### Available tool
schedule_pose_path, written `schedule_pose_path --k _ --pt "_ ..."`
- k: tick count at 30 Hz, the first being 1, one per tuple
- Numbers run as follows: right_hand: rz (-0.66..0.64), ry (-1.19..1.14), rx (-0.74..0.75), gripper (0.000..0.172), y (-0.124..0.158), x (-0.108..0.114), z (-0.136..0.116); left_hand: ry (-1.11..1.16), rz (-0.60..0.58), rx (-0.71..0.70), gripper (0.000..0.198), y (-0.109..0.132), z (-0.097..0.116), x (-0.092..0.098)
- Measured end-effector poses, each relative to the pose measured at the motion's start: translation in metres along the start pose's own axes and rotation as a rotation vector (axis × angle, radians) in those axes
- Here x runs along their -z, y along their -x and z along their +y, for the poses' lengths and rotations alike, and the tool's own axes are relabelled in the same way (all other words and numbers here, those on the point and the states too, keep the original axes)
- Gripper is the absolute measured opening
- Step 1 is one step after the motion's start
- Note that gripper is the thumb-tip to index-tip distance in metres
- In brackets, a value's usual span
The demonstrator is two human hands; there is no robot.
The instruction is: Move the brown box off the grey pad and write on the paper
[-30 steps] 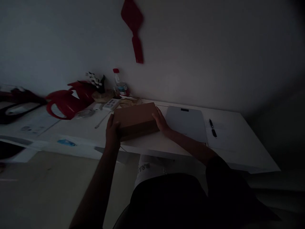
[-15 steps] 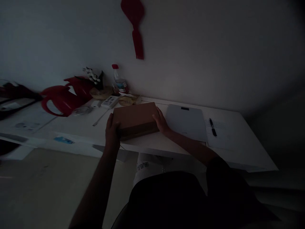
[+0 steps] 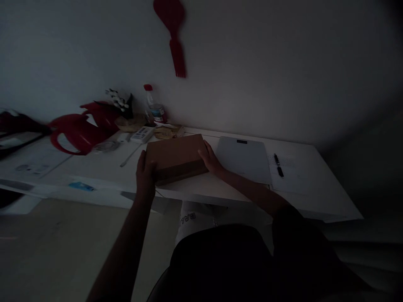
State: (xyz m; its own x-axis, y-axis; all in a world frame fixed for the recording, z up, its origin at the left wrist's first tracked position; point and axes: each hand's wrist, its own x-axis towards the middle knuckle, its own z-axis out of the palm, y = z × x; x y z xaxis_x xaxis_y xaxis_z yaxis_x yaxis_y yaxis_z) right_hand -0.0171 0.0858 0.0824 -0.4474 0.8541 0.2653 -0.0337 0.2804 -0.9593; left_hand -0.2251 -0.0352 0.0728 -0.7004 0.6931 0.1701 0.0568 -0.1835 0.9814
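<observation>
A flat brown cardboard box (image 3: 174, 157) lies on a white table (image 3: 220, 188) near its front edge. My left hand (image 3: 144, 175) grips the box's near left corner. My right hand (image 3: 210, 159) presses against its right side. The box sits between both hands. The room is dim.
A grey flat scale (image 3: 244, 158) lies right of the box, then a paper with two pens (image 3: 278, 165). Behind the box are a remote (image 3: 142, 134), a red-capped bottle (image 3: 153, 107), red bags (image 3: 78, 131) and papers (image 3: 34, 161). A red ornament (image 3: 171, 29) hangs on the wall.
The view has drifted slightly, so everything sits a little further left and up. Both hands keep the same hold on the box, which stays on the table.
</observation>
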Motion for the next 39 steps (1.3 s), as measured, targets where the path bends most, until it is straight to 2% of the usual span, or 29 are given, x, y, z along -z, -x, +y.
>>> schedule_pose_path --k 2,4,8,10,12,17,22,25,27,30,33,36,39 --pt "-0.005 0.006 -0.042 0.108 -0.002 0.004 0.001 -0.049 0.049 -0.050 0.086 -0.001 0.004 0.003" --pt "0.021 0.025 -0.060 0.107 -0.004 0.012 0.000 -0.115 0.095 -0.153 0.081 -0.001 0.014 0.007" --pt "0.172 0.165 0.062 0.080 -0.007 0.040 -0.013 -0.251 0.142 -0.544 0.048 0.009 0.052 0.003" --pt "0.171 0.245 0.152 0.064 -0.006 0.057 -0.027 -0.294 0.108 -0.659 0.032 0.018 0.073 -0.008" --pt "0.129 0.278 0.161 0.055 -0.003 0.073 -0.041 -0.331 0.028 -0.697 0.018 0.028 0.091 -0.025" --pt "0.025 0.394 0.093 0.054 0.012 0.102 -0.063 -0.447 -0.352 -0.769 0.024 0.052 0.115 -0.079" --pt "-0.127 0.544 -0.002 0.040 0.037 0.132 -0.062 -0.459 -1.018 -0.591 0.027 0.078 0.123 -0.130" --pt "-0.201 0.622 -0.046 0.036 0.055 0.155 -0.058 -0.448 -1.332 -0.630 0.026 0.099 0.120 -0.159" --pt "-0.232 0.676 -0.099 0.033 0.067 0.171 -0.055 -0.430 -1.486 -0.674 0.026 0.114 0.113 -0.179" --pt "-0.244 0.771 -0.181 0.028 0.086 0.195 -0.053 -0.404 -1.660 -0.797 0.028 0.136 0.097 -0.206" --pt "-0.165 0.866 -0.239 0.029 0.102 0.219 -0.052 -0.433 -1.768 -0.895 0.027 0.154 0.075 -0.232" --pt "-0.021 0.941 -0.282 0.027 0.113 0.244 -0.050 -0.495 -1.809 -1.101 0.024 0.171 0.053 -0.255" --pt "0.098 1.036 -0.345 0.024 0.117 0.272 -0.050 -0.518 -1.787 -1.361 0.024 0.188 0.039 -0.275"
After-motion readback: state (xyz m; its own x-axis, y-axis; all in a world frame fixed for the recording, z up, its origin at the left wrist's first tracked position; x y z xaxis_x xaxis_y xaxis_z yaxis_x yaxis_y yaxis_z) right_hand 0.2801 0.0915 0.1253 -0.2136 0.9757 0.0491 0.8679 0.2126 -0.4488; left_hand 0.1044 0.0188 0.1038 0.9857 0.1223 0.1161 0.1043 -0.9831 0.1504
